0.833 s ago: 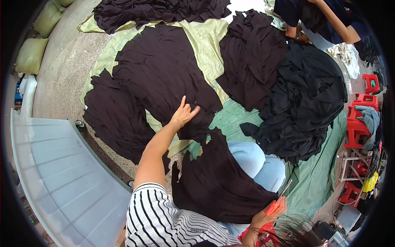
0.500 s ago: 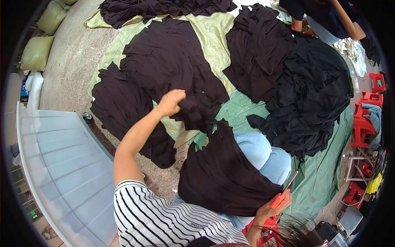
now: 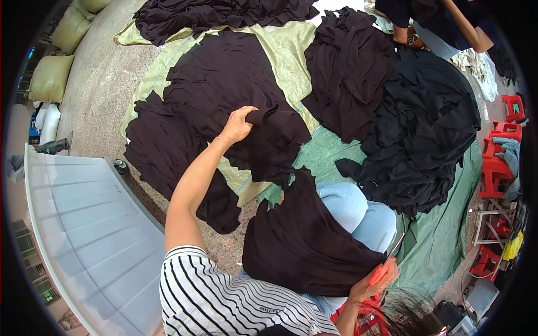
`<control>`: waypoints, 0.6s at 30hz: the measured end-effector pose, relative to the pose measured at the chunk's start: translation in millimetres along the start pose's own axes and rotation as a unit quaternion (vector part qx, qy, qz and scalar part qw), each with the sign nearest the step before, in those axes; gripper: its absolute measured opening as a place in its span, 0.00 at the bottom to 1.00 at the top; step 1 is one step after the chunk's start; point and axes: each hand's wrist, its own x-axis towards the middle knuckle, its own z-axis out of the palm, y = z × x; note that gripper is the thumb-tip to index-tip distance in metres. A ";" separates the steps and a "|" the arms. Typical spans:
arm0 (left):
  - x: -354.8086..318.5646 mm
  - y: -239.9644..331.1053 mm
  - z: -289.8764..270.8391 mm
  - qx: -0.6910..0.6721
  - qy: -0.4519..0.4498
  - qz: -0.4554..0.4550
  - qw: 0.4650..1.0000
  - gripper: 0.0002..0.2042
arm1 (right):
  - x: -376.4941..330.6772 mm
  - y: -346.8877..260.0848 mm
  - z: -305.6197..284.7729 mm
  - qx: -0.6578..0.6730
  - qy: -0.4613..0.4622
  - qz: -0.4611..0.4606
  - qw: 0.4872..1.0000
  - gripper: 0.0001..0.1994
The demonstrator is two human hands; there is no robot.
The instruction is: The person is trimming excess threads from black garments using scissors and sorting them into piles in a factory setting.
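Note:
My left hand (image 3: 237, 124) is stretched forward over a heap of dark brown cloth (image 3: 218, 78), its fingers pinching the edge of a cloth piece (image 3: 276, 137). That piece lifts slightly from the heap and hangs toward my knees. Across my lap lies another dark cloth (image 3: 314, 241), draped over my light blue jeans (image 3: 344, 204). At the lower right my right hand (image 3: 370, 284) grips scissors (image 3: 382, 273) with orange-red handles; their thin metal blade points up and away, beside the lap cloth's edge.
More dark cloth heaps (image 3: 350, 73) lie on yellow and green sheeting (image 3: 431, 241), with a blacker heap (image 3: 426, 129) at right. A pale plastic bin (image 3: 95, 218) stands left. Red stools (image 3: 496, 173) line the right side. A co-worker (image 3: 443, 25) bends at the far right.
My left hand has moved slightly forward and now pulls up a cloth edge. A dark shoe has appeared behind the bin. My right hand with the scissors stays nearly still.

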 end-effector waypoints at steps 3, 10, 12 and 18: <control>7.4 6.8 -6.9 -0.128 0.075 -0.082 0.985 0.19 | 0.5 -3.4 -0.2 0.009 -0.008 0.015 1.000 0.17; -21.2 6.6 -151.4 -0.498 0.353 -0.102 0.785 0.21 | -0.4 9.0 9.9 0.038 0.009 0.022 0.999 0.14; -37.0 22.9 -215.9 -0.507 0.414 -0.039 0.755 0.26 | -1.3 2.9 8.1 0.064 0.022 0.005 0.998 0.13; -58.1 69.2 -365.8 -0.497 0.437 0.099 0.743 0.23 | 0.9 3.2 -13.6 0.093 0.123 -0.019 0.988 0.12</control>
